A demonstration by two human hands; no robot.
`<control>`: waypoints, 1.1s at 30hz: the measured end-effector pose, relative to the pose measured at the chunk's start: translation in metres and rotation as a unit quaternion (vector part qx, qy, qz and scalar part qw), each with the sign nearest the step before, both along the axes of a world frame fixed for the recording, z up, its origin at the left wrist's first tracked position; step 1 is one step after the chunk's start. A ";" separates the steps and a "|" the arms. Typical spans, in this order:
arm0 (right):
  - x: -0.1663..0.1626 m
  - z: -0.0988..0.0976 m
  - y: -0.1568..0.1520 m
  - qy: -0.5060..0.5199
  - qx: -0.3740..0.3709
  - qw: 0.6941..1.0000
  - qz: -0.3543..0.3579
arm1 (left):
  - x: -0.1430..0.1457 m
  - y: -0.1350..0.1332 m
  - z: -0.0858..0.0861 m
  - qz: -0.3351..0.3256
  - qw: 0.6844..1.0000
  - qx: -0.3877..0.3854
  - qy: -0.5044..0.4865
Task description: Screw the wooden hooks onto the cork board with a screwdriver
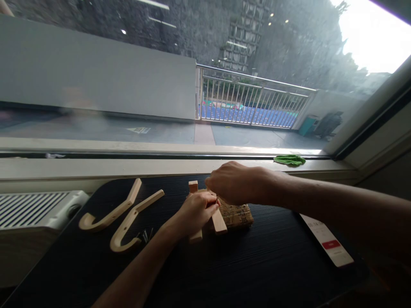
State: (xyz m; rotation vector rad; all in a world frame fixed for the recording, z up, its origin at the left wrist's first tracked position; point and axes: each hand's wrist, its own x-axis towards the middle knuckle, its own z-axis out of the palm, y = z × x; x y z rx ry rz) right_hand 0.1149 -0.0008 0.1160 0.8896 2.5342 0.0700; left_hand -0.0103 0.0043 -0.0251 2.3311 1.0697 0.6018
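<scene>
My left hand (197,209) lies over two pale wooden strips, its thumb and fingers pinched together around a thin metal shaft (217,199). One wooden strip (220,223) slopes out below my fingertips. The other strip (195,236) shows at both ends, with its middle hidden under my hand. Just above, my right hand (229,184) is closed with the wrist bent down, near the top of the shaft; whatever it grips is hidden. Beneath the strips rests a brown, rough-patterned block (239,216).
Two curved wooden hooks, the farther hook (112,216) and the nearer hook (128,222), lie left on the black table (257,265). Several screws (146,235) lie beside them. A phone (330,244) is at right. A green cloth (289,160) sits on the windowsill; a radiator (38,209) stands left.
</scene>
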 end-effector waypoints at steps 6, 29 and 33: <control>0.001 -0.007 0.002 -0.011 -0.017 0.999 -0.046 | 0.000 0.001 0.002 -0.008 1.000 0.008 0.012; -0.009 -0.010 0.010 0.009 -0.041 0.998 -0.039 | 0.002 0.001 -0.005 0.020 1.000 0.005 -0.007; -0.007 -0.007 0.011 0.019 -0.020 0.998 -0.053 | 0.001 0.000 -0.001 -0.003 1.000 -0.009 0.008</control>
